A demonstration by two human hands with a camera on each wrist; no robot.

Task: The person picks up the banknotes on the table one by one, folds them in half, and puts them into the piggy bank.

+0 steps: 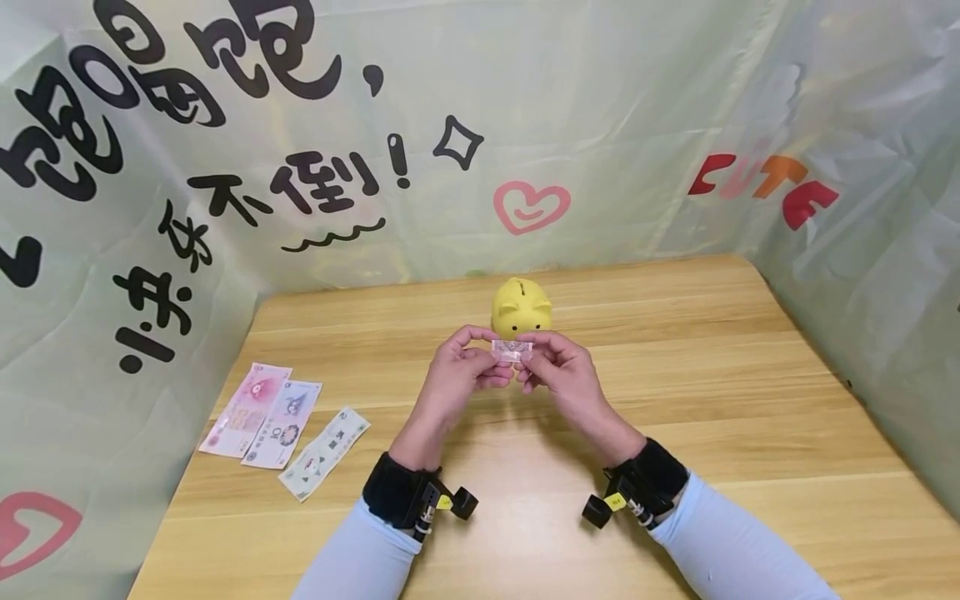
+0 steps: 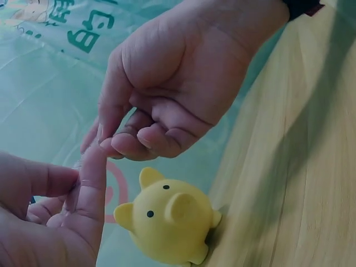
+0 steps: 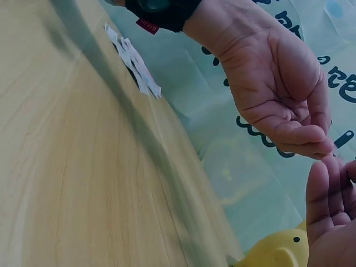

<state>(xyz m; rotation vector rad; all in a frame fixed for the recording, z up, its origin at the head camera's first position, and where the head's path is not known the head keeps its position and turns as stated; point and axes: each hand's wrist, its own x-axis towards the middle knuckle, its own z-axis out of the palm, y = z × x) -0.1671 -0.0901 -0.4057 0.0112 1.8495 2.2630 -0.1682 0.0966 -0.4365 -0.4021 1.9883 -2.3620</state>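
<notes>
Before the yellow piggy bank (image 1: 521,308), both hands hold a small folded banknote (image 1: 512,351) up off the table. My left hand (image 1: 456,367) pinches its left end between thumb and fingers. The other end is pinched by my right hand (image 1: 564,368). In the left wrist view the left hand (image 2: 53,214) and right hand (image 2: 178,83) meet at the fingertips, and the note is mostly hidden. The piggy bank (image 2: 169,222) stands upright beyond them, touched by neither hand. A dark slot shows on its back in the head view.
On the left of the wooden table (image 1: 712,400) lie a pink banknote (image 1: 243,412), a bluish-purple 10 note (image 1: 281,425) overlapping it, and a greenish note (image 1: 324,454) beside them. A printed cloth (image 1: 637,108) hangs around the table's back and sides.
</notes>
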